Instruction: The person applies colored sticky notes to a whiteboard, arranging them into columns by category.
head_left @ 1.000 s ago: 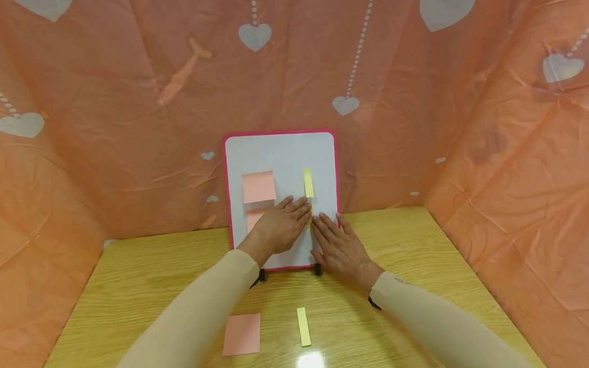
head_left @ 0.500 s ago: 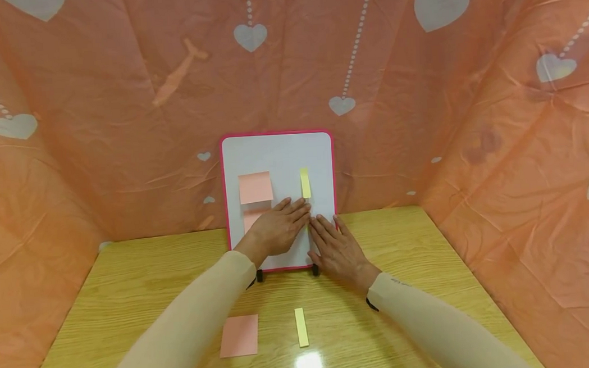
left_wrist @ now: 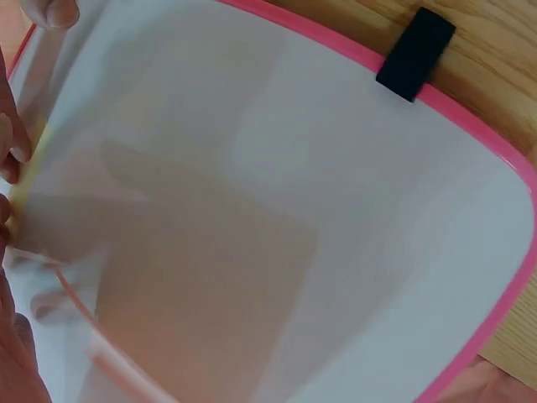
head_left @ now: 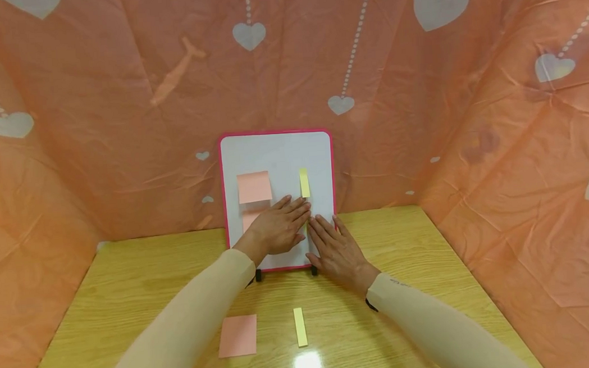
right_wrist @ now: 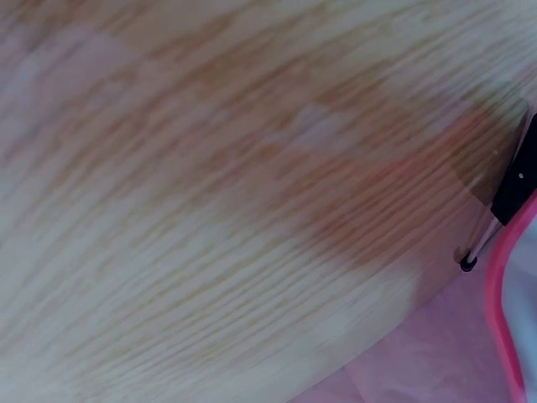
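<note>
A white board [head_left: 277,151] with a pink rim stands upright on the table. My left hand [head_left: 281,227] lies across its middle, fingers straight, fingertips on a yellow sticky strip [left_wrist: 30,176] that they mostly cover. My right hand [head_left: 338,251] rests at the board's lower right, with straight fingertips beside that strip; whether they touch it I cannot tell. Above the left fingertips, another yellow sticky strip [head_left: 304,183] is stuck on the board. On the left side are an upper pink sticky note [head_left: 254,187] and a lower pink sticky note [head_left: 252,217], which my left hand partly hides.
Nearer on the wooden table [head_left: 407,289] lie a pink sticky pad [head_left: 238,336] and a yellow strip [head_left: 300,327]. Black stand feet [head_left: 314,270] hold the board's bottom edge. An orange curtain [head_left: 119,133] with hearts encloses the back and sides.
The head view has shifted slightly, so the scene sits a little further left. Both hands keep nearly the same place on the board.
</note>
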The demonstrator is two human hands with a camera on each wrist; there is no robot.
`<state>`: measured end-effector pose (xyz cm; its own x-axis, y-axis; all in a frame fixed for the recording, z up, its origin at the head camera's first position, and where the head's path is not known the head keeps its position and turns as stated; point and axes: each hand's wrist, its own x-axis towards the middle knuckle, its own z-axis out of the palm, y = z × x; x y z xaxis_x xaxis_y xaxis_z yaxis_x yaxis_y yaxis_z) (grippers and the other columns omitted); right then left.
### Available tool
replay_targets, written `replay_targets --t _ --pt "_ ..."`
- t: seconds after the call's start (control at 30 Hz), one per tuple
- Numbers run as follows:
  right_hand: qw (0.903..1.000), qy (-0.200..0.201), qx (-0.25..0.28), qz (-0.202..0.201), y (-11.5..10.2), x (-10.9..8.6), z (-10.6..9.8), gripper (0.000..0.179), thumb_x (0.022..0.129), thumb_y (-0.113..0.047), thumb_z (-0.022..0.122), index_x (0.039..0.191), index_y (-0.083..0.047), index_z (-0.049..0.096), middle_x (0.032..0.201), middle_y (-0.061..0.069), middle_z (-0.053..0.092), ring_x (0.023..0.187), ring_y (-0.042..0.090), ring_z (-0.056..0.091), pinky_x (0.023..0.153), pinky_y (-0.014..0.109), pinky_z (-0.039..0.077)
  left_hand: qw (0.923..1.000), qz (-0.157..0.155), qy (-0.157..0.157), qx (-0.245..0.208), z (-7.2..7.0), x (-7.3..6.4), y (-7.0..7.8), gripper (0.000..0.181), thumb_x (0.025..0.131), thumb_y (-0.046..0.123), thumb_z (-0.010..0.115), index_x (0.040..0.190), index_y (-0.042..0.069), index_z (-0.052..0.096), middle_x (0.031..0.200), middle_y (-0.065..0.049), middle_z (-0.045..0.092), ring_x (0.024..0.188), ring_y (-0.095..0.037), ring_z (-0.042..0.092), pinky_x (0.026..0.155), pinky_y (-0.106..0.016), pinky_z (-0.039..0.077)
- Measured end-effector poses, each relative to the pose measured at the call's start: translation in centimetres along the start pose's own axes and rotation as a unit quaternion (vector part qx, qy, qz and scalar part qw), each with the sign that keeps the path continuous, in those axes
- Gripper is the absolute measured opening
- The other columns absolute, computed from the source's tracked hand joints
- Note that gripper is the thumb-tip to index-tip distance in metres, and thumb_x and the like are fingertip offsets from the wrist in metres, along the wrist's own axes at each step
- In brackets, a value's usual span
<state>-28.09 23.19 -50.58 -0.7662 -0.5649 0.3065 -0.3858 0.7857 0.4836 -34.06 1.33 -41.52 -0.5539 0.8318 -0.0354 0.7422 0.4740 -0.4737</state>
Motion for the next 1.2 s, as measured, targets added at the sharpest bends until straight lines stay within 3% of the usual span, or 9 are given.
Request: replay_targets --t 0.23,0.57,0.7,0.83,1.0,1.2 --pt "0.9999 -0.01 0.003 -0.002 -0.2 0.4 0.2 0.074 0.111 -0.057 0.039 0.165 -0.006 0.034 0.173 0.008 0.031 0.163 0.025 0.021 0.134 0.054 0.013 0.9998 -0.011 0.014 -0.002 0.8 -1.2 -0.8 0.066 0.112 0.05 0.042 0.165 0.011 0.035 0.174 -0.003 0.03 0.164 -0.022 0.02 0.135 -0.045 0.016" --pt "0.9999 -0.004 -0.002 -0.011 -0.3 0.8 0.3 0.074 0.11 -0.057 0.04 0.165 -0.007 0.035 0.173 0.007 0.031 0.163 0.025 0.021 0.134 0.054 0.016 0.9994 -0.021 0.015 -0.021 0.6 -0.5 -0.3 0.064 0.113 0.047 0.04 0.165 0.01 0.036 0.173 -0.004 0.031 0.164 -0.023 0.02 0.135 -0.045 0.014" --pt "0.9999 0.002 0.009 -0.007 -0.1 0.8 0.3 0.073 0.11 -0.055 0.043 0.163 -0.005 0.038 0.171 0.009 0.035 0.162 0.026 0.025 0.133 0.054 0.017 0.9988 -0.041 0.017 -0.02 0.6 -1.4 -0.4 0.064 0.112 0.047 0.043 0.163 0.009 0.04 0.171 -0.005 0.036 0.162 -0.024 0.025 0.134 -0.046 0.019" --pt "0.9996 0.0 0.028 0.0 -0.1 0.6 0.5 0.072 0.11 -0.053 0.045 0.162 -0.004 0.041 0.17 0.01 0.037 0.162 0.028 0.027 0.134 0.054 0.015 0.9959 -0.061 0.035 -0.058 1.2 -2.8 0.1 0.065 0.111 0.047 0.047 0.161 0.006 0.043 0.168 -0.009 0.041 0.161 -0.028 0.028 0.133 -0.048 0.022" --pt "0.9982 0.009 0.058 0.013 -0.3 -0.8 0.8 0.067 0.109 -0.05 0.047 0.157 -0.003 0.048 0.165 0.012 0.045 0.158 0.032 0.034 0.132 0.056 0.021 0.9811 -0.103 0.054 -0.155 2.0 -5.7 2.2 0.064 0.111 0.043 0.05 0.16 0.003 0.043 0.168 -0.013 0.041 0.162 -0.033 0.025 0.133 -0.053 0.022" --pt "0.9874 0.038 0.131 0.08 -0.4 -2.7 0.2 0.063 0.107 -0.048 0.053 0.151 -0.004 0.055 0.156 0.016 0.053 0.148 0.038 0.043 0.124 0.06 0.034 0.9474 -0.191 0.096 -0.238 3.4 -11.3 5.0 0.066 0.107 0.042 0.059 0.157 0.0 0.047 0.166 -0.016 0.043 0.16 -0.042 0.026 0.129 -0.066 0.021"
